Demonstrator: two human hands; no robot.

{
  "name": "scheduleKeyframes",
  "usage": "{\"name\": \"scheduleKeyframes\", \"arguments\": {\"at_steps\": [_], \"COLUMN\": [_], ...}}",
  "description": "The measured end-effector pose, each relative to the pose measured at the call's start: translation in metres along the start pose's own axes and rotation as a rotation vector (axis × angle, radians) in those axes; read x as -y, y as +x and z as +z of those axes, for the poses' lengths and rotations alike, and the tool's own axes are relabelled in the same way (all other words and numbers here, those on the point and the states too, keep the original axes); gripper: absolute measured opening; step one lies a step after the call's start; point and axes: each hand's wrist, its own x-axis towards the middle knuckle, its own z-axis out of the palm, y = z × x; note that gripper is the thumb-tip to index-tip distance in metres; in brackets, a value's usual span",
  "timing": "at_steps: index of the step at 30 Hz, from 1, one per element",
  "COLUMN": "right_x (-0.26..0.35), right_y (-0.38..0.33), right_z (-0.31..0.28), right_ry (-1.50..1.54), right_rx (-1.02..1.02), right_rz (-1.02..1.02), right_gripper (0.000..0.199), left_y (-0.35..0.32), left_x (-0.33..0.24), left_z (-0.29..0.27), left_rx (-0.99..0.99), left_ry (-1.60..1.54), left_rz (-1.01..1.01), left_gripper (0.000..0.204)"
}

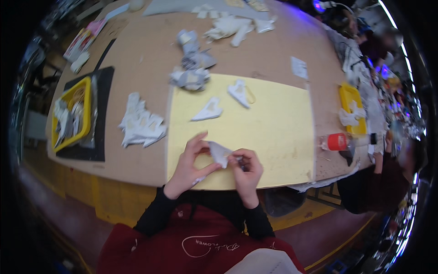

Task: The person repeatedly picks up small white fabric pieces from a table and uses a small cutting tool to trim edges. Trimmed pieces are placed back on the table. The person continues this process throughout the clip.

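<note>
Just above the near edge of a yellow sheet (273,137), a small white triangular piece (219,153) is held up between my two hands. My left hand (188,164) grips its left side, with thumb and fingers curved in a ring. The fingers of my right hand (246,172) pinch its right lower corner; whether it is cloth or paper I cannot tell. Beyond my hands lie two similar pieces, one pointed white piece (208,109) and another white piece (238,92) beside a tan rubber band (251,95).
Left of the sheet sits a pile of white pieces (141,123). Farther left, a yellow basket (85,123) stands on a black mat (101,141). Grey-white bundles (191,77) lie at the back. On the right are a red-labelled bottle (336,141) and a yellow tray (346,93); another person (383,178) sits beyond.
</note>
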Motion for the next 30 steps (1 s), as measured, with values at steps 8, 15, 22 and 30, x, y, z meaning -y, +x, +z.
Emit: {"name": "scheduleKeyframes", "arguments": {"at_steps": [8, 15, 22, 30], "right_x": [-0.004, -0.002, 0.002, 0.010], "right_y": [0.003, 0.006, 0.006, 0.010], "right_z": [0.001, -0.002, -0.003, -0.003], "right_ry": [-0.051, -0.128, -0.040, -0.020], "right_rx": [0.053, 0.048, 0.114, 0.246], "right_rz": [-0.067, 0.019, 0.045, 0.115], "right_gripper": [0.016, 0.016, 0.017, 0.018], "left_y": [0.009, 0.013, 0.009, 0.004], "left_x": [-0.012, -0.013, -0.010, -0.011], "left_z": [-0.010, -0.008, -0.008, -0.010], "left_rx": [0.123, 0.086, 0.114, 0.209], "left_ry": [0.077, 0.060, -0.216, -0.453], "left_rz": [-0.107, -0.017, -0.081, -0.210], "left_gripper": [0.020, 0.016, 0.012, 0.009]}}
